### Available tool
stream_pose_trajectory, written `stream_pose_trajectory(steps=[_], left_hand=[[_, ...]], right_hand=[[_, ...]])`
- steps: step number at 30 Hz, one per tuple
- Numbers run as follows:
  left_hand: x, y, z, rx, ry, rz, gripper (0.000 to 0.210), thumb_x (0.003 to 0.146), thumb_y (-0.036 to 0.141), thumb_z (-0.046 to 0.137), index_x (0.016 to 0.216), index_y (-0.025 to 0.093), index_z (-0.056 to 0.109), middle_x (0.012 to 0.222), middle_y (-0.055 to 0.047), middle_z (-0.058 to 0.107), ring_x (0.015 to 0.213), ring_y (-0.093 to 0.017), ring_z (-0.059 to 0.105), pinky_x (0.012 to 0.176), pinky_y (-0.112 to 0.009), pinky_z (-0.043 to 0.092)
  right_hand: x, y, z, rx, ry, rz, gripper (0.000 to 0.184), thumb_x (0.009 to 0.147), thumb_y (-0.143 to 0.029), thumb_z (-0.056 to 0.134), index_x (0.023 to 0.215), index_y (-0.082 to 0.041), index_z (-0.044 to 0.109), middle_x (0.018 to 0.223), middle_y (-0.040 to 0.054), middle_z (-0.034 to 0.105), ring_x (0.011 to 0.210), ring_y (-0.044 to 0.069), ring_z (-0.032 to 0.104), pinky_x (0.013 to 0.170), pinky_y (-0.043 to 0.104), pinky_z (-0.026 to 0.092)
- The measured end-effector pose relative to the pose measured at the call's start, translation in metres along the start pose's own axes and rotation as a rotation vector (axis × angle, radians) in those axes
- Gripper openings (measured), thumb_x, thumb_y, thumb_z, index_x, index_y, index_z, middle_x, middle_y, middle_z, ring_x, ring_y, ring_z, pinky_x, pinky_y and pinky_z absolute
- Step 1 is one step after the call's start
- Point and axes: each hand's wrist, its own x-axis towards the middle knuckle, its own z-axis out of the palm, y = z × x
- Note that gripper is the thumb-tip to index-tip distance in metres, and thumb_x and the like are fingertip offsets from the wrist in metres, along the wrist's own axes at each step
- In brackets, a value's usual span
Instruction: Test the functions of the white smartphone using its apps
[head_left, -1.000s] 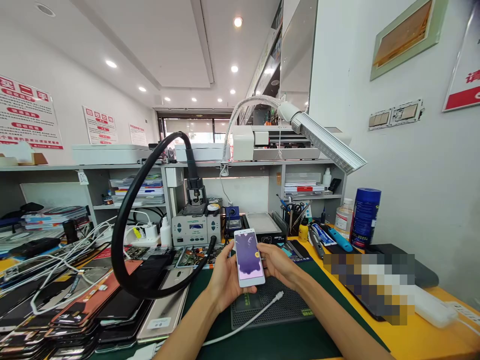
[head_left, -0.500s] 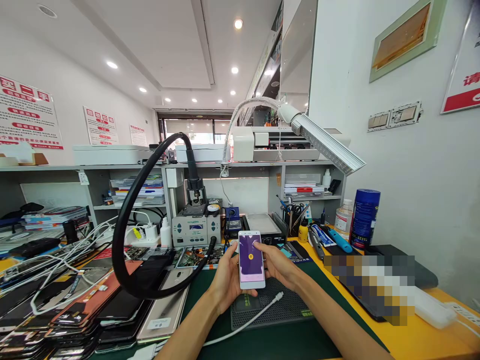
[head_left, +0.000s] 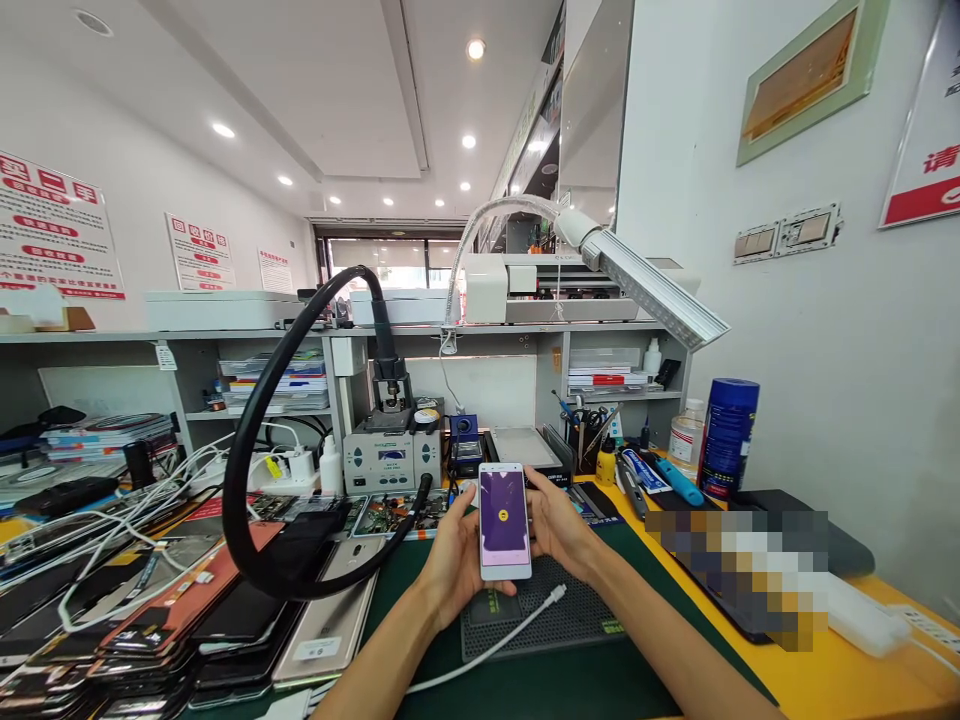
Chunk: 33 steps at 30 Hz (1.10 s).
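A white smartphone (head_left: 505, 520) is held upright over the mat, its lit screen purple with a small yellow circle in the middle and cracks or marks near the top. My left hand (head_left: 451, 562) grips it from the left, with the thumb along the edge and fingers behind and below it. On the other side my right hand (head_left: 561, 522) holds the right edge, thumb beside the upper corner; its other fingers are partly hidden behind the phone. Below lies a dark perforated pad (head_left: 540, 625), crossed by a white charging cable (head_left: 504, 645) with a free plug end.
Stacked phones and phone parts (head_left: 247, 610) crowd the left, tangled with white cables. A thick black hose (head_left: 244, 480) arches from the grey soldering station (head_left: 391, 460). A lamp (head_left: 660, 285) hangs overhead. Bottles, a blue can (head_left: 727, 435) and tools line the right.
My right thumb has come off the phone's screen and moved right to its edge. The phone has barely shifted, and my left hand stays in place.
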Motion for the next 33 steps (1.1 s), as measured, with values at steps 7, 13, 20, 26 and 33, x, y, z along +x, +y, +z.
stream_pose_trajectory(steps=[7, 13, 20, 26, 33], left_hand=[[-0.0003, 0.0004, 0.0010, 0.038, 0.022, 0.007, 0.061, 0.088, 0.064, 0.047, 0.117, 0.013, 0.062, 0.088, -0.013, 0.068, 0.081, -0.025, 0.068, 0.057, -0.030, 0.057], [-0.0008, 0.0004, 0.0065, 0.123, 0.034, -0.001, 0.063, 0.088, 0.064, 0.046, 0.117, 0.011, 0.062, 0.085, -0.013, 0.068, 0.079, -0.026, 0.068, 0.051, -0.028, 0.055], [-0.0023, -0.0004, 0.0049, 0.126, -0.007, 0.002, 0.063, 0.088, 0.066, 0.045, 0.115, 0.012, 0.063, 0.088, -0.015, 0.068, 0.082, -0.026, 0.068, 0.052, -0.028, 0.055], [-0.0022, -0.0001, 0.0024, 0.121, -0.012, 0.002, 0.065, 0.088, 0.066, 0.044, 0.116, 0.011, 0.063, 0.088, -0.015, 0.068, 0.082, -0.026, 0.068, 0.053, -0.028, 0.055], [-0.0008, -0.0015, 0.0004, 0.109, -0.028, -0.001, 0.063, 0.089, 0.066, 0.043, 0.117, 0.013, 0.063, 0.088, -0.013, 0.068, 0.082, -0.025, 0.067, 0.059, -0.031, 0.057]], right_hand=[[-0.0040, 0.0001, 0.0035, -0.050, 0.003, -0.038, 0.058, 0.083, -0.070, 0.047, 0.107, -0.020, 0.066, 0.097, 0.0089, 0.069, 0.084, 0.024, 0.063, 0.069, 0.035, 0.048], [-0.0062, 0.0005, 0.0057, -0.110, 0.026, -0.052, 0.054, 0.080, -0.066, 0.056, 0.103, -0.019, 0.068, 0.094, 0.0093, 0.071, 0.082, 0.023, 0.063, 0.067, 0.032, 0.048], [-0.0045, -0.0020, 0.0020, -0.023, -0.039, -0.015, 0.070, 0.081, -0.079, 0.036, 0.096, -0.018, 0.068, 0.083, 0.0085, 0.071, 0.073, 0.023, 0.062, 0.069, 0.036, 0.048], [-0.0053, -0.0021, 0.0026, -0.044, -0.040, -0.019, 0.071, 0.081, -0.079, 0.037, 0.102, -0.019, 0.067, 0.085, 0.0084, 0.071, 0.075, 0.024, 0.062, 0.068, 0.036, 0.047], [-0.0065, -0.0005, 0.0073, -0.115, 0.066, -0.031, 0.058, 0.078, -0.070, 0.057, 0.103, -0.019, 0.069, 0.095, 0.0094, 0.071, 0.084, 0.025, 0.064, 0.070, 0.035, 0.049]])
